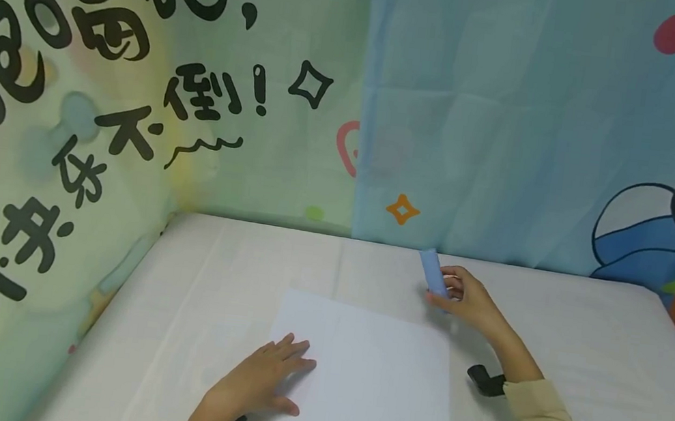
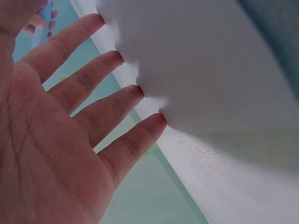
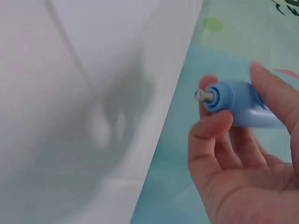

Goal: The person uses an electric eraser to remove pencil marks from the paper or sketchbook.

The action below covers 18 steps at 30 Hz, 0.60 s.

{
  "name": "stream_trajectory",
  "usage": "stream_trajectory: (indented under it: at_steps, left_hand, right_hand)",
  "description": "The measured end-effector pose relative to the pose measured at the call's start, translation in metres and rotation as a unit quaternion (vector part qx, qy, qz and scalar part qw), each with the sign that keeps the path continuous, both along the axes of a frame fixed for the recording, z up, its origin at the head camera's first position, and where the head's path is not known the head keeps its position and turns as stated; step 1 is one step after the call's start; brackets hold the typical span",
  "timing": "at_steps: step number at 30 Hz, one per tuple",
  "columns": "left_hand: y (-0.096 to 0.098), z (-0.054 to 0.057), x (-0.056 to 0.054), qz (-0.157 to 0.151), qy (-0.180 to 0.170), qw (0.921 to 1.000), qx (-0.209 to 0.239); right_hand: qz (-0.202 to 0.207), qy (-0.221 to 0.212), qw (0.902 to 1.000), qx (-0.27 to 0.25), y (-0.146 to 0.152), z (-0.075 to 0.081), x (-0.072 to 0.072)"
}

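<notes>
A sheet of white paper (image 1: pixel 375 379) lies on the white-covered table. My left hand (image 1: pixel 258 382) rests its fingertips on the paper's left part, with the fingers straight and spread; the left wrist view shows its palm (image 2: pixel 51 144). Beyond the paper's far right corner, my right hand (image 1: pixel 471 303) holds a light blue squeeze tube (image 1: pixel 431 268) between thumb and fingers, above the table. In the right wrist view the tube (image 3: pixel 245 103) shows a pale, narrow nozzle (image 3: pixel 203 95) with no cap on it. The nozzle points away from the palm.
The white tablecloth (image 1: pixel 233 261) runs back to a printed curtain (image 1: pixel 489 117) behind and on the left side. Black wrist-camera mounts (image 1: pixel 485 381) sit at both wrists. A shadow (image 3: pixel 112 112) of the hand falls on the white surface.
</notes>
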<state>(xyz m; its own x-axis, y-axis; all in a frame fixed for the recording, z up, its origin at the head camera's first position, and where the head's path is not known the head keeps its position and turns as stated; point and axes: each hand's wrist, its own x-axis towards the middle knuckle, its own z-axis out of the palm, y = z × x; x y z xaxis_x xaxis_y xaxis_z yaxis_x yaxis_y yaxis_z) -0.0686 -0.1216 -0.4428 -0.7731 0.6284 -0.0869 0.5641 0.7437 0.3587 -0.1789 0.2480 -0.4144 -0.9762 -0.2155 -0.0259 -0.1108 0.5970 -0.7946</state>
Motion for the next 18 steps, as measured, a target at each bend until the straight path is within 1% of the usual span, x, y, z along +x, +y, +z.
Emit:
stream_trajectory:
  at_steps: [3,6,8,12,16,18]
  left_hand:
    - [0.000,0.000,0.000,0.000,0.001,1.0000,0.001]
    - [0.000,0.000,0.000,-0.002,0.003,1.0000,0.002]
    - [0.000,0.000,0.000,-0.003,0.002,1.0000,0.003]
    - [0.000,0.000,0.000,-0.003,0.001,1.0000,0.000]
    - [0.000,0.000,0.001,-0.002,-0.004,1.0000,0.000]
    - [0.001,0.001,0.001,-0.002,-0.006,1.0000,0.001]
  right_hand:
    - [-0.014,-0.002,0.9994,-0.032,-0.002,0.003,0.002]
    - [-0.029,-0.015,0.9956,-0.088,-0.002,0.006,0.005]
    - [-0.034,-0.030,0.9892,-0.139,-0.003,0.008,0.006]
    - [-0.039,-0.046,0.9762,-0.208,-0.003,0.009,0.009]
    - [-0.047,-0.048,0.9744,-0.215,-0.002,0.010,0.012]
    - [-0.046,-0.058,0.9744,-0.212,-0.002,0.010,0.013]
